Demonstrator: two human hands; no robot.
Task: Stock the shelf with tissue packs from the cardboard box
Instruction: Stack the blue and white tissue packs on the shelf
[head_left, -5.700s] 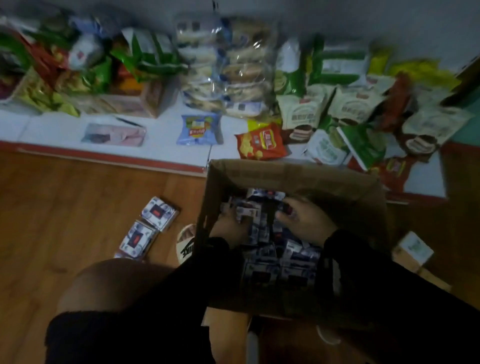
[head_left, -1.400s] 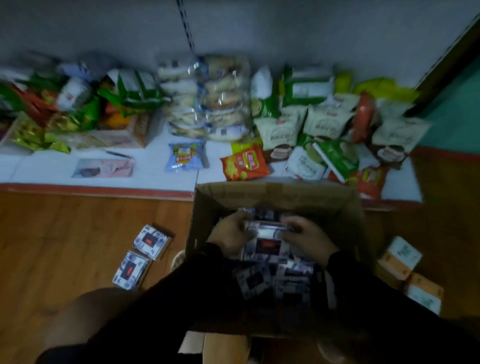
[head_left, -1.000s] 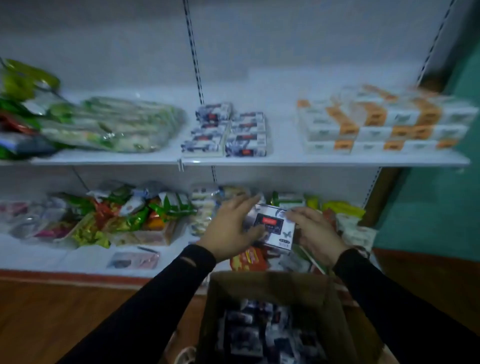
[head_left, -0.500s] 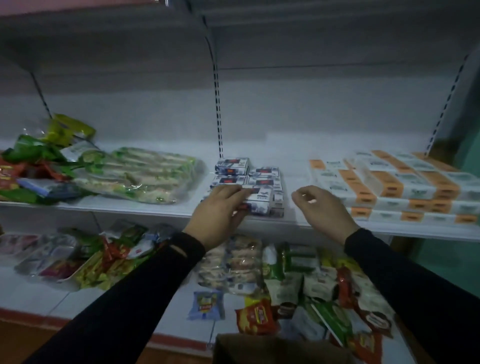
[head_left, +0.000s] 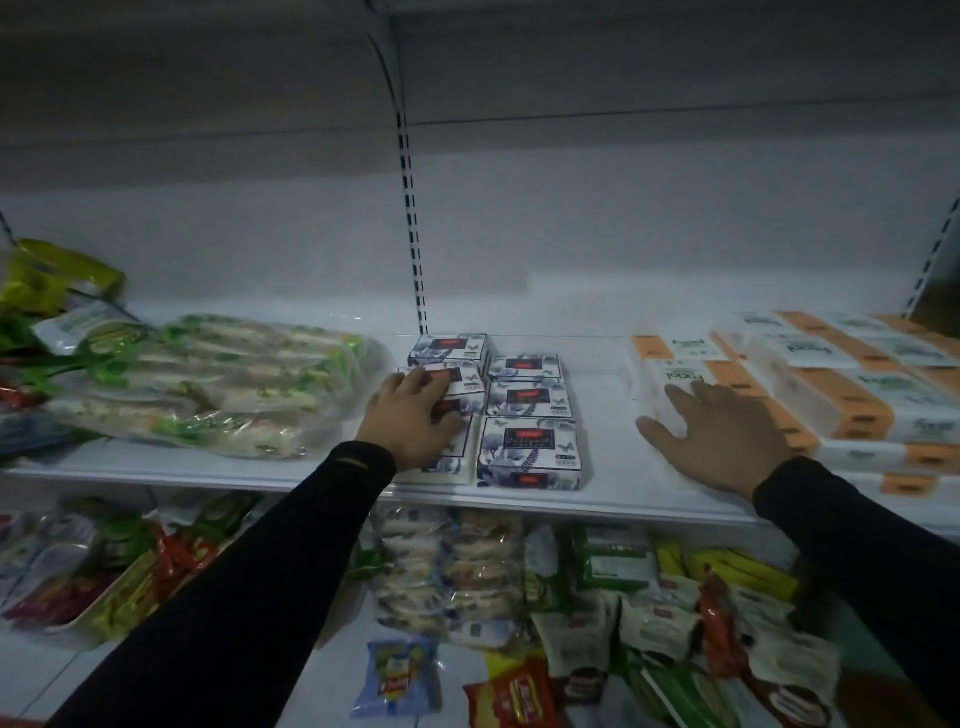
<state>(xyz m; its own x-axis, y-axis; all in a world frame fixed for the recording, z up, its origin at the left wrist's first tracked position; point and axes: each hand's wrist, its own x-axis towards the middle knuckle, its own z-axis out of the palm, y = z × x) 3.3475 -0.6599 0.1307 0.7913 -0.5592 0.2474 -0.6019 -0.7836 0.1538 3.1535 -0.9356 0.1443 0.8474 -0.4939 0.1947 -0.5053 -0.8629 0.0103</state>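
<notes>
Dim light falls on a white shop shelf (head_left: 613, 467) backed by a pale panel with a slotted upright (head_left: 413, 228), and a lower shelf crowded with snack bags (head_left: 519, 691) shows beneath it. Farthest left on the upper board lie green-printed clear bags (head_left: 218, 384), piled loosely. Just right of them the left hand (head_left: 413, 415) rests on the left column of blue-and-white tissue packs (head_left: 530, 452), its fingers curled over the top pack, which sits slightly askew; whether they pinch it or merely press is hard to tell in this light. Touching that column stands a second one, squared up near the front edge. A bare strip of board separates the packs from the right hand (head_left: 722, 441), which lies flat with fingers spread and holds nothing, its fingertips touching the nearest of the orange-and-white facial tissue packs (head_left: 841, 410) that fill the right end. The step in hand looks like settling a freshly placed pack onto its stack. Next, by my reading, comes nudging it square, letting go, and reaching down for more; the cardboard box is out of view.
</notes>
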